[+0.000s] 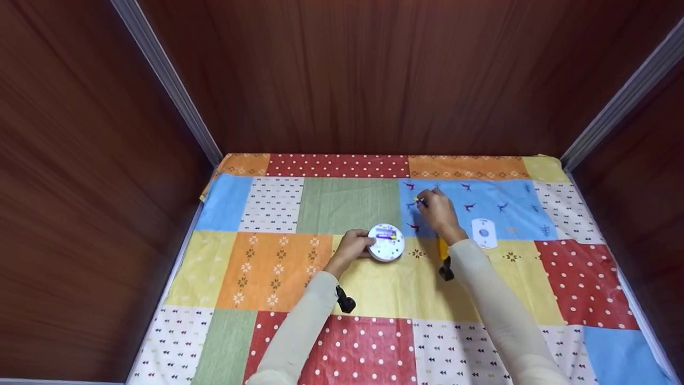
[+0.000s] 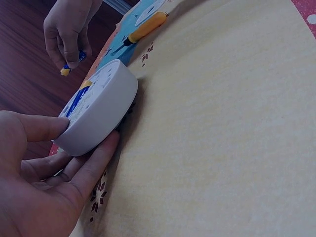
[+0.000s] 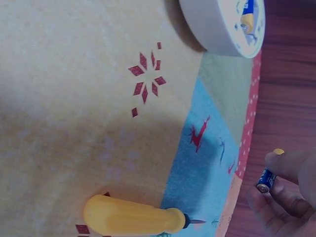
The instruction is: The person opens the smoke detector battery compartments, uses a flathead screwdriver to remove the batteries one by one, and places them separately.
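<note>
A round white battery-powered device (image 1: pixel 386 251) has its battery bay facing up, with one blue-and-yellow battery (image 1: pixel 386 236) lying in it. My left hand (image 1: pixel 352 247) grips the device by its left edge, thumb on top and fingers beneath, as the left wrist view shows. Up and to the right of the device, my right hand (image 1: pixel 439 213) pinches a second blue-and-yellow battery (image 3: pixel 267 178) between thumb and fingers, apart from the device. A screwdriver with a yellow handle (image 3: pixel 133 215) lies on the cloth below the right hand, partly hidden by the forearm in the head view.
A white plate with a round middle (image 1: pixel 484 233) lies right of the right hand. The patchwork cloth (image 1: pixel 278 267) covers the table. Brown wood-grain panels (image 1: pixel 352 80) stand at the back and both sides.
</note>
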Demonstrator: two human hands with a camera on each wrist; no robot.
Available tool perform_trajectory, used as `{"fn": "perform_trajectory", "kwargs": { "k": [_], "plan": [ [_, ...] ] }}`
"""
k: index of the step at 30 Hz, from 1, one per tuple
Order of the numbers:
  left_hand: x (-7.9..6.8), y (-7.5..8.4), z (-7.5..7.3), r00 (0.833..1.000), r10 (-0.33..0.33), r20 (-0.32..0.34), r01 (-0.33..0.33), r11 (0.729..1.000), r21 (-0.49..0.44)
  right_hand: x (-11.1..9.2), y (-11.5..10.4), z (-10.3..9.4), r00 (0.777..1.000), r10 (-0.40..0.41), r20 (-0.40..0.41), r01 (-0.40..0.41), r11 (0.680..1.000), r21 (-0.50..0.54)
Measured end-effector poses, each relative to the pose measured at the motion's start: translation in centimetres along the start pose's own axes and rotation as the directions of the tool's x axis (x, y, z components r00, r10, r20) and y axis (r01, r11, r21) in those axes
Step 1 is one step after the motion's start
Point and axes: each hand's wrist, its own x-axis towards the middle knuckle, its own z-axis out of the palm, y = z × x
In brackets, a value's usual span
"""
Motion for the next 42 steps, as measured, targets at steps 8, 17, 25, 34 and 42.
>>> {"fn": "perform_trajectory", "kwargs": {
  "k": [8, 17, 25, 34, 42],
  "plan": [
    [-0.1, 0.2, -0.1, 1.000, -0.005, 0.004, 0.005, 1.000, 0.013, 0.0, 0.6, 0.6, 1.000, 0.017, 0.007, -0.017, 1.000, -0.018],
    [-0.2, 0.1, -0.1, 1.000, -0.003, 0.016, 0.003, 1.000, 0.003, -0.5, 1.1, 1.5, 0.999, 0.041, 0.028, -0.040, 0.998, -0.042],
    [-0.2, 0.2, -0.1, 1.000, 0.001, 0.013, -0.001, 1.000, -0.002, -0.6, 1.5, 1.9, 0.993, 0.093, 0.066, -0.090, 0.995, -0.047],
    [0.0, -0.1, 0.0, 1.000, 0.008, 0.010, -0.008, 1.000, 0.004, -1.0, 1.9, 2.5, 0.997, 0.062, 0.038, -0.060, 0.996, -0.070],
    [-0.2, 0.1, -0.1, 1.000, 0.000, 0.018, 0.001, 1.000, -0.005, -1.2, 2.2, 2.9, 0.998, 0.054, 0.019, -0.052, 0.994, -0.098]
  ]
}}
